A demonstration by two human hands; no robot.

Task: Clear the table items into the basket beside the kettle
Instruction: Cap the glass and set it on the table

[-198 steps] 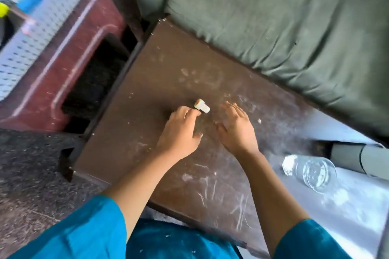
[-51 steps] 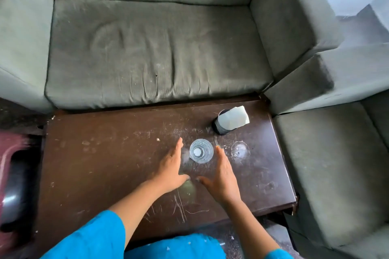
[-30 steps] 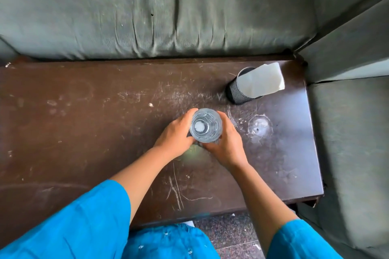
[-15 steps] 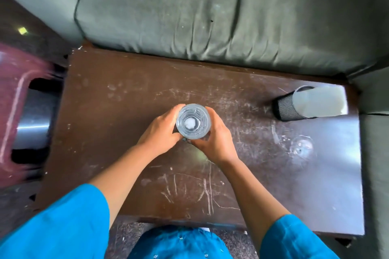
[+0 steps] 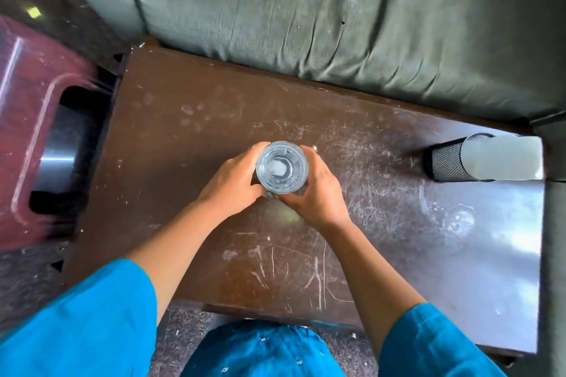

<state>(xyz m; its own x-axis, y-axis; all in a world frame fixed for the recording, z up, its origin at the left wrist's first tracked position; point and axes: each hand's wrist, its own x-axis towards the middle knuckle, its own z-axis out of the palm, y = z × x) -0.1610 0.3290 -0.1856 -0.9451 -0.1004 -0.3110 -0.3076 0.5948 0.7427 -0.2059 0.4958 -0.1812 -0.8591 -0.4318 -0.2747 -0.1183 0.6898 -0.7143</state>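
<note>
We look straight down on the dark, scratched counter point(image 5: 183, 223). Its far edge butts against the green sofa cushion point(image 5: 306, 24), and its left edge sits just beside a maroon stool point(image 5: 30, 101). At the far right corner stands a black mesh cup point(image 5: 444, 162) with a white sheet point(image 5: 502, 157) poking out of it. A faint wet ring point(image 5: 459, 219) marks the surface nearer to us on that side. We find bare surface to the left of the hands and toward the near edge.

Over the middle of the counter, the clear glass point(image 5: 281, 167) stands upright, mouth up. We see the left hand point(image 5: 232, 184) and right hand point(image 5: 318, 196) cupping it from opposite sides. The fingers point(image 5: 260, 148) are curled snugly round its wall. We cannot tell whether its base touches the counter.
</note>
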